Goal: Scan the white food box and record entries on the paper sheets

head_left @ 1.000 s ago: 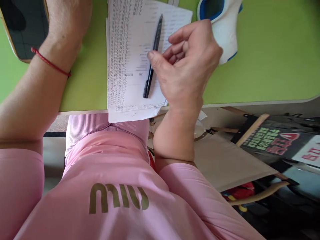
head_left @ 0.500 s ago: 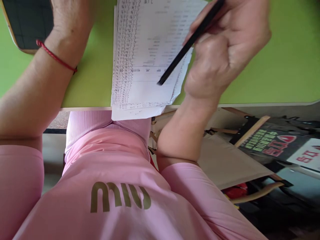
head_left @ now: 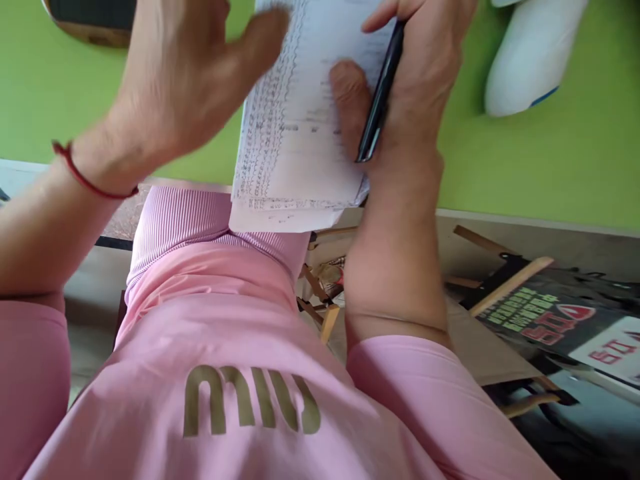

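A stack of paper sheets [head_left: 295,167], dense with handwriting and print, lies on the green table and juts over its near edge. My right hand [head_left: 415,73] is over the right side of the stack, holding a black pen [head_left: 383,93]. Its thumb is apart from the fingers, and the pen slants down towards my wrist. On the left, my left hand [head_left: 185,73] hovers by the upper left of the sheets with its thumb stretched out towards them. No object shows in it; its other fingers are largely cut off by the top of the view.
A dark flat object with a wooden edge [head_left: 95,23] lies at the top left of the green table [head_left: 500,167]. At the top right is a white rounded object [head_left: 530,67]. Below on the right stand a folding chair [head_left: 490,340] and a printed dark box or bag [head_left: 545,313].
My left hand has moved right towards the sheets, its thumb spreading. My right hand has shifted left and turned, the pen now steeper. The white object has come into view.
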Action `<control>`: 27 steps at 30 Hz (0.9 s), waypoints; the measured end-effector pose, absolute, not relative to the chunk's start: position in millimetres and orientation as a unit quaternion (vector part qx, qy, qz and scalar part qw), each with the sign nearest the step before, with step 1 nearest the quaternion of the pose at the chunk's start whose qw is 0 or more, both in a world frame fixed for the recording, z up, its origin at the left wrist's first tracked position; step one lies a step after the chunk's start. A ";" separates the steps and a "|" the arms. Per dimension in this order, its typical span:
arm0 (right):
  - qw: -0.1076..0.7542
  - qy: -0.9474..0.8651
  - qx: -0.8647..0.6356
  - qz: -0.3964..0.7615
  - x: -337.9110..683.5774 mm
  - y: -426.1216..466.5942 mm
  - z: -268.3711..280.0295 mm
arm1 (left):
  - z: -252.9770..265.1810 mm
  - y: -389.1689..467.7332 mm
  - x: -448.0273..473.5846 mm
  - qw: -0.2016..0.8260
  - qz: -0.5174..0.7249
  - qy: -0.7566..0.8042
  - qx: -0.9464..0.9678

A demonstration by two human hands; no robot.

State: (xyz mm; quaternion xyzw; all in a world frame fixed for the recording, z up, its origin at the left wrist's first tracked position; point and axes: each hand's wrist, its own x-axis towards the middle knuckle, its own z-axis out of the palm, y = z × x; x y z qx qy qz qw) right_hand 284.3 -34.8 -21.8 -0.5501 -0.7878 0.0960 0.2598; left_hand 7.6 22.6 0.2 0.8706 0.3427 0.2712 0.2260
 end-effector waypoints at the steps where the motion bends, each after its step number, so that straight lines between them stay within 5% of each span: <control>1: 0.240 -0.789 -0.556 0.101 282.3 -39.7 -22.5 | 9.9 5.6 2.9 0.267 0.250 0.330 0.871; 5: 0.186 -0.783 -0.578 0.133 275.6 -55.6 -22.5 | 12.0 -46.6 -2.1 0.248 0.298 0.367 0.845; 15: 0.249 -0.748 -0.596 0.150 266.3 -52.5 -37.9 | -23.3 -50.9 7.2 0.303 0.351 0.464 0.755; 27: 0.299 -0.782 -0.538 0.102 263.6 -67.7 -17.9 | 1.2 -56.7 24.3 0.403 0.172 0.402 0.804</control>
